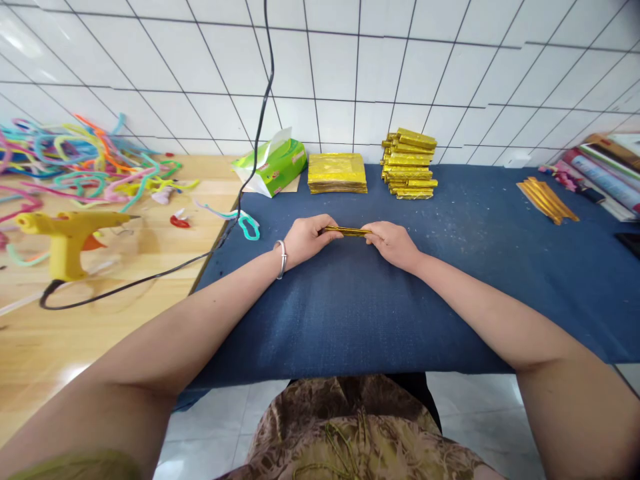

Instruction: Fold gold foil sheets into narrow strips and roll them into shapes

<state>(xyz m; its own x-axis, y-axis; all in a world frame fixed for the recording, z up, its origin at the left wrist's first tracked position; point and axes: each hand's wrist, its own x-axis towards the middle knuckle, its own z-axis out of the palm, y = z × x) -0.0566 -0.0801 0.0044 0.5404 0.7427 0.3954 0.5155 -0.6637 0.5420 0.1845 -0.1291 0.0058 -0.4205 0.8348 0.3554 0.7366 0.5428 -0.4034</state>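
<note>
A narrow folded strip of gold paper [353, 232] is stretched level between my two hands, just over the blue cloth [320, 313]. My left hand [311, 239], with a silver bangle at the wrist, pinches its left end. At the other end, my right hand [393, 241] grips it between thumb and fingers. Behind the hands lies a flat stack of gold paper sheets [337, 173]. To its right rises a pile of folded gold paper strips [409, 165]. The fingertips partly hide both ends of the held strip.
A green tissue pack [280, 163] stands by the tiled wall. On the wooden table at left are a yellow glue gun [67, 240], its black cord [150, 275] and tangled pipe cleaners [95, 160]. More gold strips [546, 199] and several books [605, 170] lie at right.
</note>
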